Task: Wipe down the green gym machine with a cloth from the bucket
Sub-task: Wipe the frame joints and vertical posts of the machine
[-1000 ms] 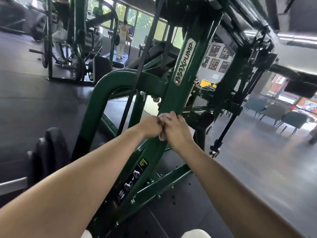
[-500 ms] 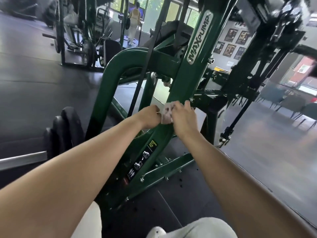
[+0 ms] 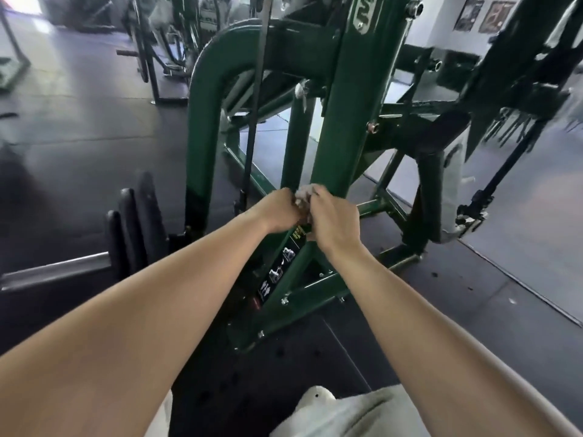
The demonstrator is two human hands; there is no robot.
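Left hand [image 3: 280, 211] and right hand [image 3: 334, 220] grip cloth [image 3: 304, 193] knuckle to knuckle on upright [image 3: 344, 130]; no gap between them. Upright face above the hands is free. Left: thin post [image 3: 296, 140] just beside, then strap [image 3: 256, 89], then curved tube [image 3: 203, 99], narrow slots only. Low left blocked by plates [image 3: 135, 225] and bar [image 3: 56, 271]. Brace [image 3: 315, 291] crowds below the hands. Right: open gap to dark leg [image 3: 427, 197], bare floor [image 3: 520, 263] beyond.

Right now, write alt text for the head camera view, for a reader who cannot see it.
Seen from above, the left hand and right hand together grip a bunched pale cloth against a slanted post of the green gym machine, just above its instruction sticker. Black weight plates sit on a bar at left.
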